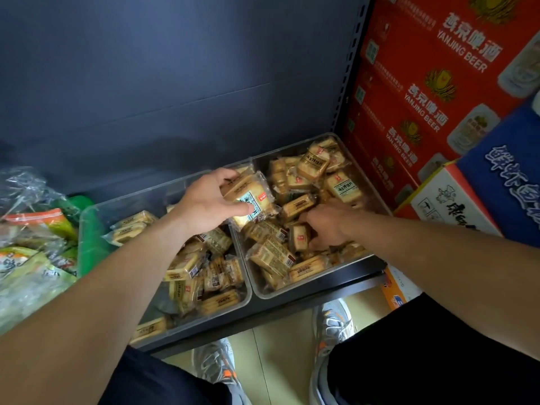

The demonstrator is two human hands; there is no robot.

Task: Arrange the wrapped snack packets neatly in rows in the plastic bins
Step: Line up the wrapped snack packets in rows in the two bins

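Note:
Two clear plastic bins stand side by side on a dark shelf. The left bin (pixel 96 211) holds loosely scattered wrapped snack packets (pixel 187 267). The right bin (pixel 292 292) is piled with several jumbled packets (pixel 314 163). My left hand (pixel 209 204) grips a small stack of packets (pixel 252 201) above the wall between the bins. My right hand (pixel 328 225) reaches down into the right bin, fingers curled around a packet with a red mark (pixel 299 236).
Red beer cartons (pixel 423 92) are stacked on the right, with a blue box (pixel 505 173) and a white carton (pixel 447 197) in front. Bagged goods (pixel 32 244) lie left of the bins. The dark shelf back rises behind. My shoes (pixel 333 323) stand on the floor below.

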